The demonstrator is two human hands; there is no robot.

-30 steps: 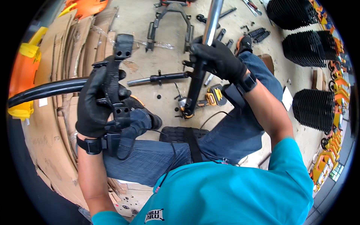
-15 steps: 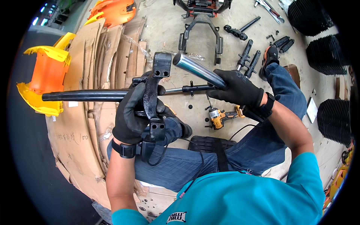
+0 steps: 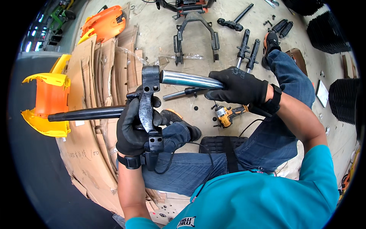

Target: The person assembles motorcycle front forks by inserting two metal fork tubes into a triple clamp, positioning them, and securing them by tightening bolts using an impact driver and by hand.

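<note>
My gloved left hand [image 3: 131, 131] is closed round a black metal fork clamp [image 3: 146, 112], whose long black tube [image 3: 85, 113] sticks out to the left. My gloved right hand [image 3: 238, 86] grips a fork leg by its chrome tube [image 3: 185, 78], held nearly level. The tube's end is at the upper part of the clamp, close to or touching it; I cannot tell if it is inside. The rest of that leg is hidden behind my right hand and forearm. Below, a yellow-black power drill [image 3: 227, 116] lies on the floor near a loose fork leg [image 3: 175, 94].
Stacked cardboard [image 3: 87, 160] lies at left with orange-yellow plastic panels [image 3: 47, 97]. A black frame [image 3: 194, 26], more fork legs [image 3: 242, 47] and shock boots [image 3: 284, 28] lie ahead. Black ribbed stacks [image 3: 341, 101] stand at right. My legs [image 3: 263, 145] spread around a dark pad [image 3: 209, 143].
My right hand has swung the chrome tube from upright to nearly level, bringing its end leftward to the clamp. My view has also shifted, so the scene sits differently in the frame.
</note>
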